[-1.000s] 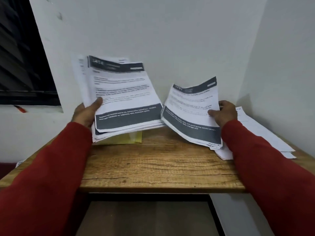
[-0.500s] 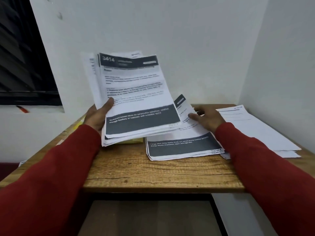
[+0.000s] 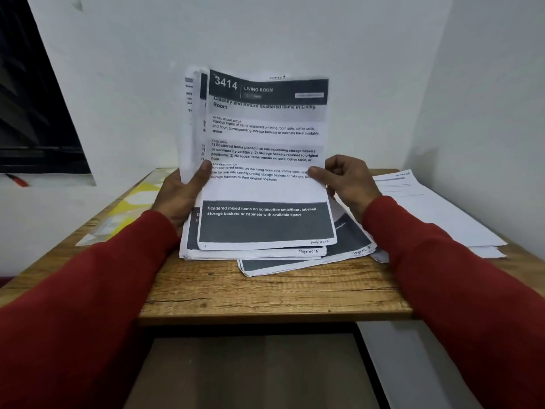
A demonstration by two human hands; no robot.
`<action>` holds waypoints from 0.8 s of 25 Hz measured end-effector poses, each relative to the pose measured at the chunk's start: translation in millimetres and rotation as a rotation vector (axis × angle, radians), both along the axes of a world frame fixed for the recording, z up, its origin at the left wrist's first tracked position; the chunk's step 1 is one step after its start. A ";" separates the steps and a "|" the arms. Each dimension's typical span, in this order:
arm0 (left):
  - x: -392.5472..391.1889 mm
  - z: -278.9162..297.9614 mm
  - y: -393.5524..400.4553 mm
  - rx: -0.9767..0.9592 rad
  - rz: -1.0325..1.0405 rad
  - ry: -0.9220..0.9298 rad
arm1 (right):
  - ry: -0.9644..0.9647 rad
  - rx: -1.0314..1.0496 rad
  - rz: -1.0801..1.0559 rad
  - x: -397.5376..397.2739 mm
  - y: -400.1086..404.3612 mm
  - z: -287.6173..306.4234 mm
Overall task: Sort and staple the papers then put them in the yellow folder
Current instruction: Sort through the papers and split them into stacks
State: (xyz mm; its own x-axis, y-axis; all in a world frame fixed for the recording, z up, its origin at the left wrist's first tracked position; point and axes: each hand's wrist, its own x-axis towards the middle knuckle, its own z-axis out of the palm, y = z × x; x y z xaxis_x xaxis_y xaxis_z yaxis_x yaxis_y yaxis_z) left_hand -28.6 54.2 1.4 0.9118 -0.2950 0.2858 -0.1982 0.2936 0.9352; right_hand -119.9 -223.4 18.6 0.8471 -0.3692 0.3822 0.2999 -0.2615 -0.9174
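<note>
Over desk (image 3: pixel 265 290), left hand (image 3: pixel 180 193) gripped stack (image 3: pixel 265 143) upright; right hand (image 3: pixel 345 178) pinched front sheet's edge. Sorted pile (image 3: pixel 298 262) lay beneath, folder (image 3: pixel 129 202) at left. Risk: fanned sheets slipping, mixing page order.

Wooden table (image 3: pixel 265 293) against a white wall (image 3: pixel 265 33), dark window (image 3: pixel 32 113) at left, red pen (image 3: pixel 18 180) on its sill.

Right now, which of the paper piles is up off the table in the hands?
The stack fronted by the "3414 Living Room" sheet, gripped by the left hand and right hand. The dark-banded pile and white sheets lie flat.
</note>
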 end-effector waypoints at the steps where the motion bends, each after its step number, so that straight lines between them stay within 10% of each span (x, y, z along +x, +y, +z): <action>1: 0.4 -0.3 0.1 -0.004 0.000 0.001 | 0.005 -0.010 -0.013 0.4 -1.2 0.1; 20: 4.9 -2.7 -4.0 0.030 0.058 -0.068 | -0.032 0.124 0.144 -2.9 8.3 0.1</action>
State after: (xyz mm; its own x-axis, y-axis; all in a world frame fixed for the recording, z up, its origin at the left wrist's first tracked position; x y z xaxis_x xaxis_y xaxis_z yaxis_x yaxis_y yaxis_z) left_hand -23.7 50.2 -1.3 0.9064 -0.2514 0.3394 -0.2771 0.2523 0.9271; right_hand -122.8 -215.0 18.7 0.8828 -0.2913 0.3686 0.3553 -0.0992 -0.9295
